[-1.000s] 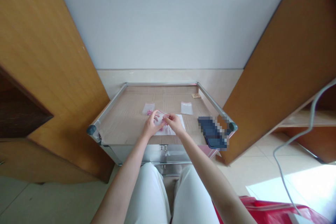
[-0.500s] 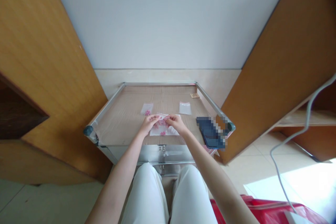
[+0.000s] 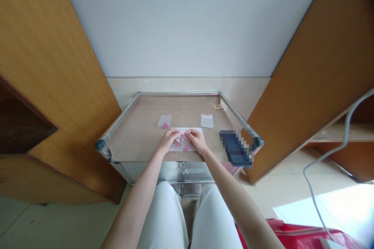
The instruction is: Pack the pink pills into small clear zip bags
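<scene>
My left hand and my right hand are both closed, fingertips pinching the two ends of the red-lined top edge of a small clear zip bag. Pink bits show through or behind its plastic; I cannot tell which. Beneath lies a white sheet, partly covered by my hands. Small pink beads rest near the sheet's front edge. Beyond my left hand lies another zip bag with pink beads in its lower corner. A flat zip bag lies beyond my right hand.
The cardboard-covered table has a raised metal rim. A dark phone, partly blurred out, lies at the right edge. A small tan tag sits at the back right. Wooden furniture flanks the left side.
The bag's red edge was slanted between my fingers and is now nearly level. My hands have come slightly lower. The other bags and the phone stay in place.
</scene>
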Demonstrator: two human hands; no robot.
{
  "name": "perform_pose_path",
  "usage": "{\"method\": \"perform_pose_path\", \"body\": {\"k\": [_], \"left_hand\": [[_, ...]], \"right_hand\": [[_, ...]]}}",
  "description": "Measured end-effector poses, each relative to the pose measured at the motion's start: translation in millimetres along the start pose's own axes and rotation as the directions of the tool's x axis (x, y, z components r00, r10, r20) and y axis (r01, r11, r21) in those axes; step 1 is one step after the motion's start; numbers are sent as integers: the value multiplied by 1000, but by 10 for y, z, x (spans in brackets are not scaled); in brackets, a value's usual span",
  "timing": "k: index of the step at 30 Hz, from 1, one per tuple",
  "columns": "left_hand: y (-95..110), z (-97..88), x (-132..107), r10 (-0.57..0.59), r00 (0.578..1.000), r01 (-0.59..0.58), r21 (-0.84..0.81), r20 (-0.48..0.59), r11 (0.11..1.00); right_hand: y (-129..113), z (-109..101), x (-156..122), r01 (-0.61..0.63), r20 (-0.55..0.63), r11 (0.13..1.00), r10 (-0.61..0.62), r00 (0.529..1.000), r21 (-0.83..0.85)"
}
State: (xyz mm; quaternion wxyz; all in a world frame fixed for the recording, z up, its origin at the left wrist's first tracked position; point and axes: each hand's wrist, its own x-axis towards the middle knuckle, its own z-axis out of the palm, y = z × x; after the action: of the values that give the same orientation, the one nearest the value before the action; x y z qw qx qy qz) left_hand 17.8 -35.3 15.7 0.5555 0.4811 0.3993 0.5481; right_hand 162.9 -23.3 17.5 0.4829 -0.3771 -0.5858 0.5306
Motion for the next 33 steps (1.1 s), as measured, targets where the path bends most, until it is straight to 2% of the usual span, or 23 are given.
{"method": "perform_pose_path", "body": {"k": [13, 24, 33], "left_hand": [[-10, 6, -20, 10, 1000, -11, 71, 24, 997], [12, -5, -45, -38, 999, 38, 73, -1, 997], [5, -6, -44, -52, 996, 44, 101, 78, 994]], "right_hand": [[-11, -8, -34, -22, 39, 1000, 21, 999, 18], [-41, 13, 14, -13, 107, 997, 22, 994, -81], [-157, -17, 130, 38, 197, 967, 13, 980, -251]]}}
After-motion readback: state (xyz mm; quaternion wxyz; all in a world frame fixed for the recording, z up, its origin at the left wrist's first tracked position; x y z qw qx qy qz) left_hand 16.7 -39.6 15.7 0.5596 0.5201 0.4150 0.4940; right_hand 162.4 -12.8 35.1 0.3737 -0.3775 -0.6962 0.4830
